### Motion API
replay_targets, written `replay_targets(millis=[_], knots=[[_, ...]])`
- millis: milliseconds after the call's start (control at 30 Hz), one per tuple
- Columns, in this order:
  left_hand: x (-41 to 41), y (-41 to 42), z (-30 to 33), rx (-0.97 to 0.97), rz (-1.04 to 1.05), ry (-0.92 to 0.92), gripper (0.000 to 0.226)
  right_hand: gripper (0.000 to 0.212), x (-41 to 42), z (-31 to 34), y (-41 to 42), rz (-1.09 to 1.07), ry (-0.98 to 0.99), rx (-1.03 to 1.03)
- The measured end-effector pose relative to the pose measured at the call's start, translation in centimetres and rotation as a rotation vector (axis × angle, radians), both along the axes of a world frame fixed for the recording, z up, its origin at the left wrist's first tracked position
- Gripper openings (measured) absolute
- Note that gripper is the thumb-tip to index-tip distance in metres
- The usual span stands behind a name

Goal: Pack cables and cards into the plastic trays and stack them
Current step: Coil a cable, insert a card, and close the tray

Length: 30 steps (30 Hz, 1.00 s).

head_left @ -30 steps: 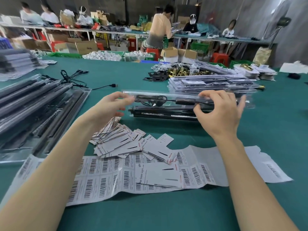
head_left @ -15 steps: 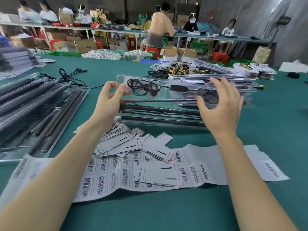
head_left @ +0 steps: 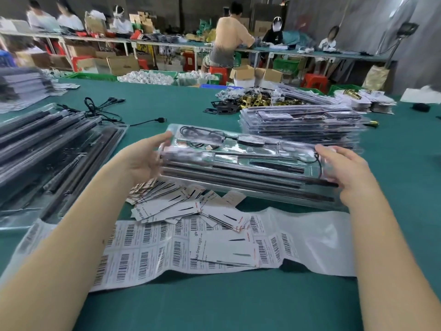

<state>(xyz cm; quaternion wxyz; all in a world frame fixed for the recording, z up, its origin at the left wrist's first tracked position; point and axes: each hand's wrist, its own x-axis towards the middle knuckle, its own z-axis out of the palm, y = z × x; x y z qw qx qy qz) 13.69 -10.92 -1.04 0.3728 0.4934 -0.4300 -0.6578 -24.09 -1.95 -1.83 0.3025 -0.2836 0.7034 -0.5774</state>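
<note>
The filled plastic tray [head_left: 250,163] is held level above the bench [head_left: 393,187] by its short ends, each grip, left hand [head_left: 140,161] and right hand [head_left: 343,168], clasping an edge, so the coiled cable [head_left: 200,139] stays seated.

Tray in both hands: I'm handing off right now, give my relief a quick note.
Left hand holds the tray's left end; right hand holds its right end, tray lifted and tilted toward you.
Tray holds a coiled cable and black rods.
Done: packed stack behind, far right.
Left: loose cards lie under the tray; no card shows in it. Add one, then stack. More trays at left.
</note>
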Motion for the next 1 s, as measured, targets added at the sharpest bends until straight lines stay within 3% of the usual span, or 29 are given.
replay_targets(millis=[67,200,333,400,533,633,733,833,1000], knots=[[0.8,0.2,-0.1,0.047,-0.027,0.182,0.048,0.058,-0.2,0.3,0.3,0.053,-0.075,0.012],[0.1,0.7,-0.7,0.128,0.116,0.713,0.06,0.03,0.6,0.5,0.0,0.115,-0.262,-0.051],[-3.3,1.8,-0.7,0.067,0.1,0.789,0.057,0.02,2.6,0.4,-0.7,0.025,-0.315,-0.071],[-5.1,2.4,-0.2,0.0,0.074,0.708,0.058,0.011,3.6,0.3,-0.8,0.009,-0.371,-0.088],[-9.1,4.0,-0.2,-0.063,-0.135,0.413,0.088,0.024,4.9,0.4,-1.4,0.135,-0.495,-0.146],[-10.5,4.4,-0.5,-0.084,-0.047,0.326,0.092,0.03,5.2,0.9,-0.5,0.394,-0.584,-0.165],[-9.7,3.7,-1.0,-0.103,0.016,0.291,0.082,0.06,5.2,0.5,0.6,0.714,-0.483,-0.057],[-8.1,3.3,-1.4,-0.157,-0.036,0.3,0.058,0.06,6.1,0.2,1.0,0.929,-0.382,-0.043],[-6.1,3.0,-0.8,-0.299,-0.288,0.075,0.028,0.055,8.3,1.0,0.0,0.759,-0.477,-0.108]])
